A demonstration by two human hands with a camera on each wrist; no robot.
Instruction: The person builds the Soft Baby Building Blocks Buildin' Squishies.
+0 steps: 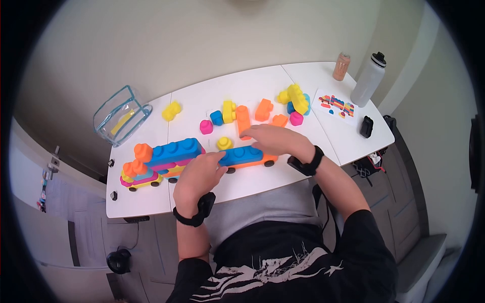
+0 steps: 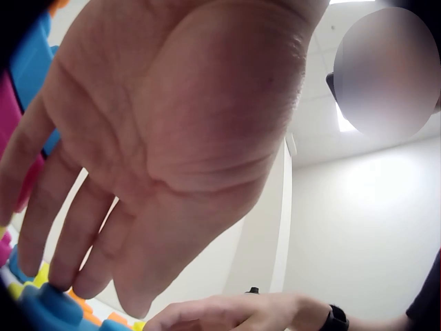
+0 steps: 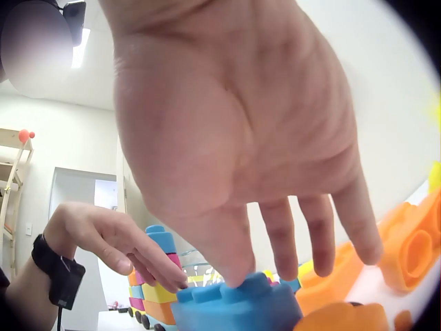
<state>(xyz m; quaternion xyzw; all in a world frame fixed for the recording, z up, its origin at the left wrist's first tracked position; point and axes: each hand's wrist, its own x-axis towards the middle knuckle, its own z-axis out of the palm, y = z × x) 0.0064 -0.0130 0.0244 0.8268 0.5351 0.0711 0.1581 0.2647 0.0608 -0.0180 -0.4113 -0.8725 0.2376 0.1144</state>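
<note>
Fingers loosely extended, the left hand [image 1: 194, 177] and right hand [image 1: 283, 141] touch a long blue plastic block [image 1: 240, 157] on an orange wheeled base [image 1: 247, 165]; white tabletop [image 1: 252, 184] separates it from the near edge, a small yellow studded block [image 1: 225, 143] just beyond.

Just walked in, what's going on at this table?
A person has both hands at a long blue block on an orange wheeled base. The left hand reaches its left end; the right hand's thumb touches its top. Taller wheeled block stacks stand left; loose blocks lie beyond.
</note>
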